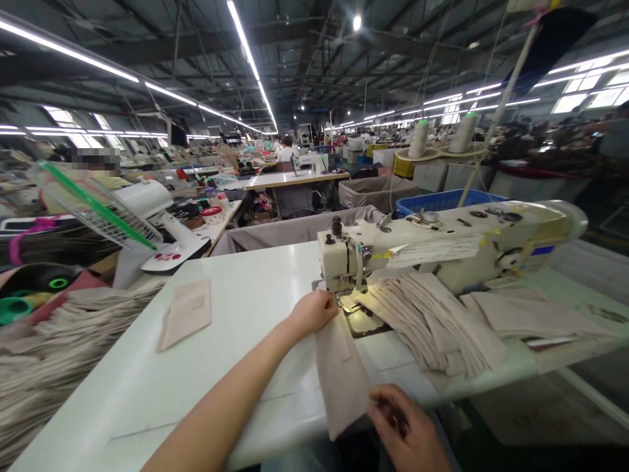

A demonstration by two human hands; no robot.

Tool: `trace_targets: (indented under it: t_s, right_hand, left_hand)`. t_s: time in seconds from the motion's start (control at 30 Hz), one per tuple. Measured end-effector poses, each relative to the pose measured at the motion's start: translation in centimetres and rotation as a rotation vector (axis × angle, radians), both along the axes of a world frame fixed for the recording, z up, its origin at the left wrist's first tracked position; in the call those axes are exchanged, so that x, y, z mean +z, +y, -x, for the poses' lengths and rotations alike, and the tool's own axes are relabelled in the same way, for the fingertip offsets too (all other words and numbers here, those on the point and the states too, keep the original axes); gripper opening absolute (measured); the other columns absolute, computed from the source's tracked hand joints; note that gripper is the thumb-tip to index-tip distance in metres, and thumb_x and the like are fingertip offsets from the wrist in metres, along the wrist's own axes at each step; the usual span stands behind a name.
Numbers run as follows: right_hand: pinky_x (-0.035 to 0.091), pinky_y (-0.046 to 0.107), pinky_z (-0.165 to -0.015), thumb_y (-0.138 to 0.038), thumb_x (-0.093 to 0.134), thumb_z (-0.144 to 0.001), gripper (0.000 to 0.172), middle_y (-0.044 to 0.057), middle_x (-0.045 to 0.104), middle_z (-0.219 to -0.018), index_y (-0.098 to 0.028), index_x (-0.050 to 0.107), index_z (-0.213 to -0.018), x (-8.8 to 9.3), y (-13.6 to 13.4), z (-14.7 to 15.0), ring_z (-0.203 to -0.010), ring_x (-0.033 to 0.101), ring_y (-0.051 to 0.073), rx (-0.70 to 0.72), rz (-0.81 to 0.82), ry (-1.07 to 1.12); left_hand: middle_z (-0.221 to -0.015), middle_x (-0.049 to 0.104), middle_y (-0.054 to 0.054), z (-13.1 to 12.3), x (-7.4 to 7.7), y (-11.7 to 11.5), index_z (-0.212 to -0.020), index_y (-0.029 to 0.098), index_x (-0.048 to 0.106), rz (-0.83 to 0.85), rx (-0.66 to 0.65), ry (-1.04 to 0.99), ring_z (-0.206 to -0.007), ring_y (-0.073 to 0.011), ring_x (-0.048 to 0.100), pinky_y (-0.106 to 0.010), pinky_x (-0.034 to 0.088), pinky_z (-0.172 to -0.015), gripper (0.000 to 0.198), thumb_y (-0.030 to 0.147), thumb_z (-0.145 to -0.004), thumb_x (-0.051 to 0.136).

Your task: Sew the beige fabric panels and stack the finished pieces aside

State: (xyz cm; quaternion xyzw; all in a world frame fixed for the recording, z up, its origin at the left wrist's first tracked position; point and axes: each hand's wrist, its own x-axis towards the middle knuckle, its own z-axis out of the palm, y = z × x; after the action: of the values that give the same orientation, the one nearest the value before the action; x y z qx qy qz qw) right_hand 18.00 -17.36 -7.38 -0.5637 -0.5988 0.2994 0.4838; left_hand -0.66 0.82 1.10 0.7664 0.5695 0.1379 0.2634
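A beige fabric piece (339,380) hangs from the sewing machine's needle area toward the table's front edge. My left hand (314,311) pinches its upper end, close beside the presser foot. At its lower right corner, my right hand (405,423) grips the edge between thumb and fingers. The cream sewing machine (417,242) stands on the pale table (255,295), its lamp lighting the needle plate (364,321). Right of the plate lies a fanned stack of beige fabric pieces (437,321). Whether the held piece sits under the presser foot is hidden by my left hand.
Another beige piece (187,311) lies on the table's left. A big pile of beige fabric (73,360) and a white fan (142,203) are at far left. More pieces (535,314) lie at right. Behind stand a blue basket (452,198) and thread cones (419,139).
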Motion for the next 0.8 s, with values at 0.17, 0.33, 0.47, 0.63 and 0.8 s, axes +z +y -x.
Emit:
trace_targets:
  t_s: [0.17,0.33,0.47,0.63,0.8]
  right_hand:
    - [0.056,0.020,-0.071,-0.008,0.046,-0.088,0.031,0.002,0.069,-0.089,-0.024,0.063,-0.108,-0.3,1.1,-2.1,-0.076,0.069,0.014,0.306,-0.383,-0.327]
    - [0.055,0.018,-0.071,-0.003,0.040,-0.089,0.039,0.006,0.064,-0.096,-0.023,0.058,-0.116,-0.5,1.6,-2.5,-0.081,0.069,0.013,0.357,-0.362,-0.450]
    - [0.055,0.019,-0.071,-0.007,0.039,-0.093,0.028,0.005,0.065,-0.092,-0.023,0.058,-0.106,-0.5,1.7,-2.4,-0.078,0.068,0.014,0.378,-0.338,-0.494]
    - [0.055,0.018,-0.071,-0.015,0.034,-0.100,0.025,0.005,0.069,-0.093,-0.023,0.058,-0.101,-0.3,2.1,-2.6,-0.078,0.069,0.014,0.412,-0.375,-0.598]
    - [0.054,0.018,-0.070,-0.016,0.031,-0.101,0.029,0.005,0.069,-0.089,-0.023,0.059,-0.097,-0.3,2.2,-2.4,-0.076,0.069,0.014,0.378,-0.382,-0.581]
  left_hand:
    - [-0.067,0.057,-0.001,0.0,-1.1,-0.4,-0.067,0.019,0.054,-0.118,0.016,0.053,-0.063,-0.0154,0.049,-0.026,0.031,-0.060,0.017,0.017,-0.083,0.052]
    - [-0.069,0.058,0.000,0.2,-1.3,0.3,-0.068,0.019,0.055,-0.130,0.011,0.053,-0.064,-0.0146,0.051,-0.025,0.031,-0.059,0.015,0.016,-0.082,0.054]
    - [-0.066,0.056,0.001,0.1,-1.5,0.7,-0.066,0.019,0.054,-0.123,0.041,0.058,-0.062,-0.0140,0.049,-0.025,0.028,-0.056,0.013,0.016,-0.079,0.055]
    - [-0.063,0.055,0.001,0.0,-1.8,0.8,-0.064,0.019,0.054,-0.127,0.074,0.059,-0.060,-0.0143,0.049,-0.025,0.027,-0.056,0.015,0.017,-0.079,0.053]
    - [-0.065,0.056,0.001,0.0,-2.1,1.0,-0.066,0.019,0.055,-0.128,0.090,0.056,-0.061,-0.0145,0.050,-0.025,0.028,-0.056,0.013,0.019,-0.079,0.054]
